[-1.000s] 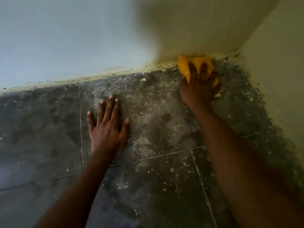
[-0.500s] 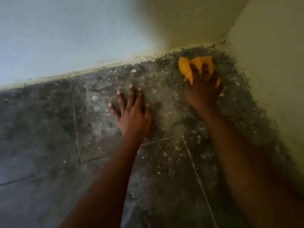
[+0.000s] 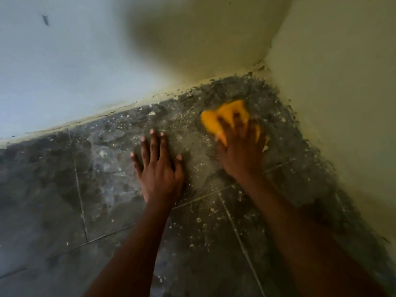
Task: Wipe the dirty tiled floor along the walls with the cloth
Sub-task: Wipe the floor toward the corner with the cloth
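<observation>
A yellow cloth (image 3: 214, 122) lies bunched on the dark tiled floor (image 3: 102, 168) near the room's corner. My right hand (image 3: 240, 151) presses down on the cloth, fingers spread over it, and is blurred by motion. My left hand (image 3: 158, 170) rests flat on the floor to the left of it, fingers apart, holding nothing. The tiles are smeared with grey dust and dotted with pale specks, thickest along the wall edges.
The back wall (image 3: 85, 67) meets the right wall (image 3: 334, 103) in a corner (image 3: 264, 65) just beyond the cloth. A cracked, pale strip (image 3: 120, 108) runs along the foot of the back wall. Grout lines cross the floor.
My right hand has drawn the cloth back from the foot of the back wall toward me. My left hand has shifted right, closer to the right hand.
</observation>
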A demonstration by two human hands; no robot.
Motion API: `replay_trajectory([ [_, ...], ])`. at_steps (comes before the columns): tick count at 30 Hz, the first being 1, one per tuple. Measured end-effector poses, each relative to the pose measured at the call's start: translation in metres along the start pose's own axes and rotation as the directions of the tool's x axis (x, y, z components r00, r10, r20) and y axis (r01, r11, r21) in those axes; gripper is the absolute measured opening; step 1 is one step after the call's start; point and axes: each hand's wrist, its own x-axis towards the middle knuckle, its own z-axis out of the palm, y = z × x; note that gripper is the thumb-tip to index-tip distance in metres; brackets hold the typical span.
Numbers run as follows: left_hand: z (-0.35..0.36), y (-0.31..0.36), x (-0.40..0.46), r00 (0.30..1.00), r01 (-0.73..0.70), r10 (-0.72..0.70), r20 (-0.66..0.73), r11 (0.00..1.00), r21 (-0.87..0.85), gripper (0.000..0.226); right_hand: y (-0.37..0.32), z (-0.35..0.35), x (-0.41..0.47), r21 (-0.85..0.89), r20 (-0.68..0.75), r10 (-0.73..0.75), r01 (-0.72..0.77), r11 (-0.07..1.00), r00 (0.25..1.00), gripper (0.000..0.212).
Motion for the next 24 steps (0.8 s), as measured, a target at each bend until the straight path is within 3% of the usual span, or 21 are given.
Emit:
replay_trajectory([
  [2,-0.002,0.002,0.001,1.0,0.007,-0.007,-0.004,1.0,0.005,0.076,0.01,-0.002,-0.056,-0.055,0.056,-0.193,0.196,0.979,0.98,0.063],
  [4,-0.006,0.003,0.006,1.0,0.01,-0.01,-0.003,1.0,0.019,0.076,0.045,-0.012,-0.096,-0.092,0.104,-0.23,0.24,0.966,0.968,0.062],
  [6,-0.008,0.003,0.005,1.0,0.009,-0.009,0.005,0.999,0.032,0.076,0.088,-0.024,-0.097,-0.115,0.08,-0.113,0.121,0.986,0.99,0.062],
  [8,-0.006,0.003,0.003,1.0,0.0,0.0,0.003,1.0,0.027,0.074,0.108,-0.028,-0.069,-0.124,-0.019,0.104,-0.106,0.987,0.994,0.064],
  [11,-0.001,0.001,0.002,1.0,0.017,-0.016,-0.012,0.999,0.027,0.071,0.077,-0.015,-0.011,0.01,-0.09,0.29,-0.29,0.957,0.953,0.066],
  [14,0.0,0.001,0.0,1.0,0.018,-0.018,-0.011,1.0,0.019,0.071,0.038,-0.003,-0.029,-0.014,-0.078,0.099,-0.1,0.995,0.992,0.064],
  [17,-0.003,0.002,0.003,1.0,0.016,-0.016,-0.022,1.0,0.015,0.072,0.053,-0.006,-0.11,-0.104,-0.024,-0.132,0.129,0.986,0.991,0.061],
  [20,-0.004,0.003,0.004,1.0,0.009,-0.009,-0.006,1.0,0.021,0.072,0.112,-0.025,-0.143,-0.131,-0.021,-0.037,0.034,0.991,0.999,0.061],
  [24,-0.002,0.002,0.004,1.0,0.004,-0.004,-0.006,0.999,0.039,0.072,0.138,-0.027,-0.062,-0.146,-0.187,0.089,-0.118,0.982,0.978,0.06],
])
